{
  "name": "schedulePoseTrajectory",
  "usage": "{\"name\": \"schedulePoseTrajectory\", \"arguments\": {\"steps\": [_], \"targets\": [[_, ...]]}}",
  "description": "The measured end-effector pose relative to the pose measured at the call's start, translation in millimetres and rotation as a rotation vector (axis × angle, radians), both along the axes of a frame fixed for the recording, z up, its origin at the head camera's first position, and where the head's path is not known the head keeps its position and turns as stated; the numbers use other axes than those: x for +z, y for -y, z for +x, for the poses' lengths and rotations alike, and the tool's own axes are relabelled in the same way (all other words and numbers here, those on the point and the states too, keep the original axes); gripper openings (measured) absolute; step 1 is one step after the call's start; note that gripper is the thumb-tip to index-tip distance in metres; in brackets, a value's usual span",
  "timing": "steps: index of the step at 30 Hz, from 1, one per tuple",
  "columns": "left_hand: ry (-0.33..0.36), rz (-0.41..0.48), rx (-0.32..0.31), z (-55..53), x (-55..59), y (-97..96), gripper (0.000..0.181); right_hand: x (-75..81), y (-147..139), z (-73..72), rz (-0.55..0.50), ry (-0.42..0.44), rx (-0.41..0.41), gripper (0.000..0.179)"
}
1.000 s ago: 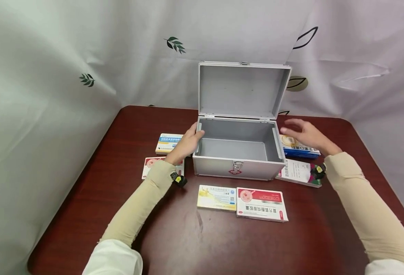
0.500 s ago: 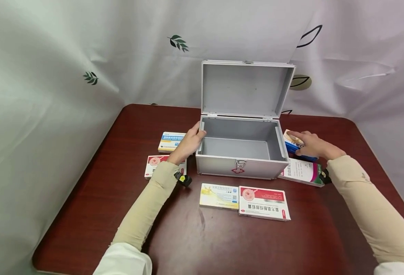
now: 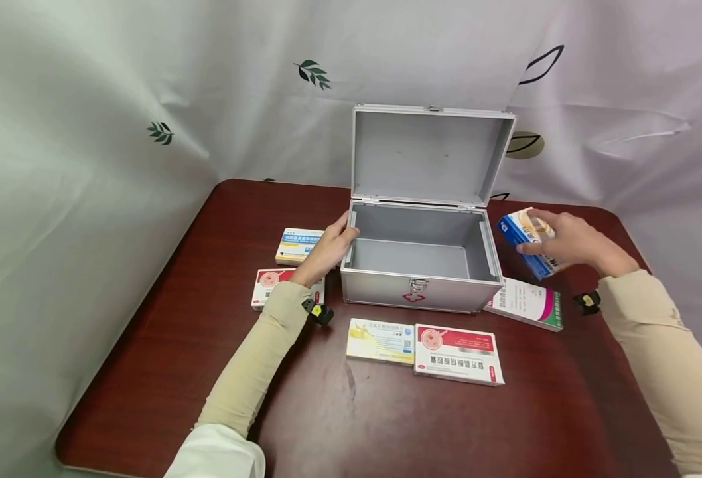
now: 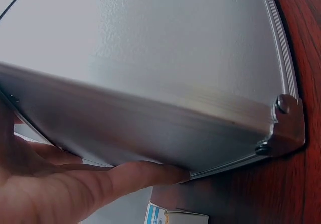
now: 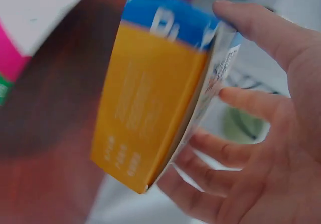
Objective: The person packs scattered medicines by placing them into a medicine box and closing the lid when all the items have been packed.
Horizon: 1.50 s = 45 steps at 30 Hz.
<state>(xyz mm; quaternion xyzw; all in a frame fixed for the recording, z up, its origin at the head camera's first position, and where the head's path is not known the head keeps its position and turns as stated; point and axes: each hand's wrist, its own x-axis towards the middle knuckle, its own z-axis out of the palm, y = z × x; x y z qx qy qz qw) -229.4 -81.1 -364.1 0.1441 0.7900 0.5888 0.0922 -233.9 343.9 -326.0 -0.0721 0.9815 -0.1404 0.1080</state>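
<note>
A silver metal case stands at the back of the table with its lid raised and a bare grey inside. My left hand grips its left wall, thumb over the rim; the left wrist view shows the hand against the case side. Right of the case, my right hand holds a blue and white medicine box, tilted, between thumb and fingers. Its orange end faces the right wrist camera. Below it lies a white medicine box with a magenta and green end.
On the dark red table, a blue and white box and a red and white box lie left of the case. In front lie a yellow and white box and a larger red and white one. Pale fabric hangs behind.
My right hand has reached down to the blue and white medicine box, taken hold of it, and lifted and tilted it. My left hand has stayed on the case's left wall.
</note>
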Motion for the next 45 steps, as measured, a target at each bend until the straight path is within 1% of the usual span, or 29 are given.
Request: {"name": "schedulePoseTrajectory", "arguments": {"steps": [2,6,10,15,18,21,23,26,29,32,34,39,41,45], "targets": [[-0.004,0.011,0.002,-4.8,-7.7,1.7,0.056,14.3,5,3.7,-0.003,-0.017,-0.016,0.094],[-0.008,0.006,0.017,-4.9,-11.1,3.1,0.057,39.2,19,10.5,0.007,-0.016,-0.043,0.093],[-0.014,0.007,0.025,-4.7,-12.0,3.6,0.057,53.5,40,15.4,0.012,-0.016,-0.044,0.095],[-0.029,0.030,0.017,-5.7,-13.0,3.7,0.056,62.8,67,18.8,0.003,-0.004,-0.038,0.098],[-0.039,0.044,0.008,-6.4,-13.0,3.5,0.056,65.7,81,19.0,0.003,0.010,-0.034,0.099],[-0.049,0.039,0.007,-6.3,-12.3,3.9,0.056,66.3,98,17.8,0.020,0.014,-0.025,0.101],[-0.051,0.031,0.013,-6.2,-11.9,4.4,0.056,65.9,110,17.2,0.028,0.007,-0.016,0.097],[-0.040,0.024,0.011,-6.2,-11.8,5.7,0.056,66.3,129,17.3,0.044,-0.005,0.024,0.079],[-0.034,0.018,0.002,-6.7,-12.0,6.3,0.056,66.7,148,16.8,0.054,0.008,0.069,0.064],[-0.046,0.016,-0.003,-7.2,-11.5,5.7,0.056,65.2,166,13.0,0.062,0.056,0.115,0.060],[-0.037,0.020,-0.006,-7.3,-12.0,5.2,0.056,62.0,177,8.3,0.077,0.118,0.134,0.060],[0.006,0.028,-0.031,-5.5,-14.3,3.9,0.056,49.7,196,-5.2,0.081,0.314,0.126,0.065],[0.005,0.034,-0.030,-4.4,-13.7,3.2,0.055,45.5,204,-9.4,0.060,0.381,0.123,0.063],[-0.001,0.046,-0.018,-3.6,-13.1,1.0,0.054,40.3,221,-14.7,0.049,0.462,0.144,0.056]]}}
